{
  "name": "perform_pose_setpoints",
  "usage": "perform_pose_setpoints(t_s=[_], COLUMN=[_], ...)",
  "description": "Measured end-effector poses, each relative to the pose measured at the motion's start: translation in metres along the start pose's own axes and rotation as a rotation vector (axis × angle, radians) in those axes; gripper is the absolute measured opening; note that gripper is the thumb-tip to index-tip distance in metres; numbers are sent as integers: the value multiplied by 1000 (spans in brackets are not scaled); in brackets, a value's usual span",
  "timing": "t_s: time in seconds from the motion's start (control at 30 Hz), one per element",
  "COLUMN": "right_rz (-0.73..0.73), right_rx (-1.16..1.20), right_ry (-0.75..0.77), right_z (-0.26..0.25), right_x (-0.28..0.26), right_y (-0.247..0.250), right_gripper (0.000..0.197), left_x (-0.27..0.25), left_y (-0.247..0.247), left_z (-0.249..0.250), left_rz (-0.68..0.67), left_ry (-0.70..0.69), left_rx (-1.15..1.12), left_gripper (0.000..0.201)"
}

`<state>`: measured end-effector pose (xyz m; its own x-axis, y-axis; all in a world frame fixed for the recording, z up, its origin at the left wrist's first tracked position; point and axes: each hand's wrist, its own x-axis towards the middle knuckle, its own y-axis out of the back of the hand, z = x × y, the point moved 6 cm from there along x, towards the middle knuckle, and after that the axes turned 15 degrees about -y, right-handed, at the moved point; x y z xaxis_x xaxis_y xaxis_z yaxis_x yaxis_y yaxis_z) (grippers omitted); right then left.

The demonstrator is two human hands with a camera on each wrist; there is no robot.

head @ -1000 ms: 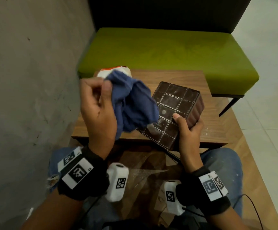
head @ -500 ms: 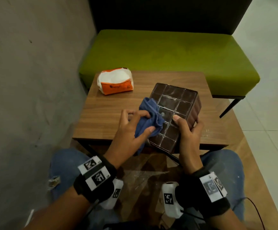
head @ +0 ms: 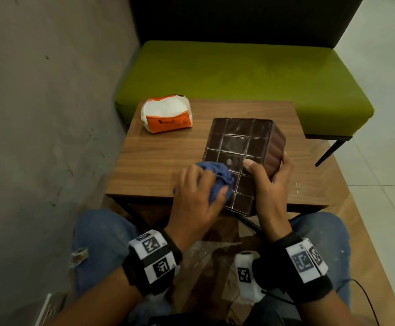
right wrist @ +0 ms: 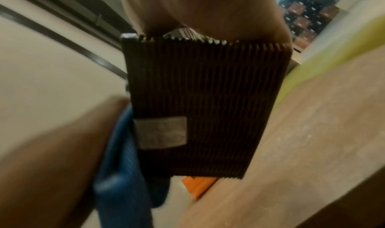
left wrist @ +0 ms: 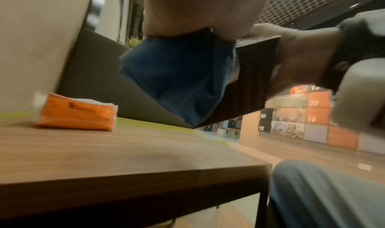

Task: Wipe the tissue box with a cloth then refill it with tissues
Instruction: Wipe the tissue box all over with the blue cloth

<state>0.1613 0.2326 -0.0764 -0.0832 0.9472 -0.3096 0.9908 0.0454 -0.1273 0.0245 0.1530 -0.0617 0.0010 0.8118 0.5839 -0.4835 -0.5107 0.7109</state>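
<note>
A dark brown tissue box (head: pixel 238 147) with a gridded face is held tilted above the near edge of the wooden table (head: pixel 158 161). My right hand (head: pixel 268 182) grips its near right corner, thumb on the gridded face. My left hand (head: pixel 198 191) holds a bunched blue cloth (head: pixel 217 175) and presses it against the box's lower left part. The left wrist view has the cloth (left wrist: pixel 179 83) against the ribbed box side (left wrist: pixel 254 78). In the right wrist view the ribbed box (right wrist: pixel 204 109) fills the middle, cloth (right wrist: pixel 123 165) at its left. An orange and white tissue pack (head: pixel 167 116) lies at the table's far left.
A green bench seat (head: pixel 238 71) with a dark backrest stands right behind the table. A grey wall (head: pixel 45 114) runs along the left. My knees in blue jeans (head: pixel 102 243) sit under the table's near edge. Tiled floor lies to the right.
My left hand came down from a raised position with the cloth and pressed it onto the box, then slid toward the lower left. The box turned slightly in my right hand.
</note>
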Motion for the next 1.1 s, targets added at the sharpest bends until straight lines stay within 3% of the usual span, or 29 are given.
perform_pose_setpoints(t_s=[0.1, 0.27, 0.43, 0.47, 0.57, 0.63, 0.77, 0.93, 1.1], right_rz=[-18, 55, 145, 154, 202, 226, 237, 233, 261], right_rx=[-25, 23, 47, 46, 35, 21, 20, -12, -5], right_ry=[-2, 71, -3, -2, 40, 62, 55, 39, 49], right_z=[2, -7, 3, 5, 5, 2, 0, 10, 4], right_x=[-1, -3, 8, 7, 0, -1, 4, -3, 2], right_y=[-2, 6, 8, 9, 12, 11, 6, 8, 15], right_gripper=[78, 68, 90, 91, 94, 95, 97, 103, 95], left_x=[19, 23, -5, 0, 13, 12, 8, 23, -2], left_y=[-2, -1, -16, -14, -5, -2, -8, -8, -11], left_z=[-6, -46, 20, 13, -31, -26, 22, -16, 6], left_rz=[-7, 76, -105, -102, 15, 83, 26, 57, -72], left_ry=[-19, 235, -28, -24, 163, 181, 57, 189, 108], left_rx=[76, -24, -132, -125, -161, -239, -368, -256, -452], left_gripper=[23, 40, 19, 18, 21, 22, 20, 19, 19])
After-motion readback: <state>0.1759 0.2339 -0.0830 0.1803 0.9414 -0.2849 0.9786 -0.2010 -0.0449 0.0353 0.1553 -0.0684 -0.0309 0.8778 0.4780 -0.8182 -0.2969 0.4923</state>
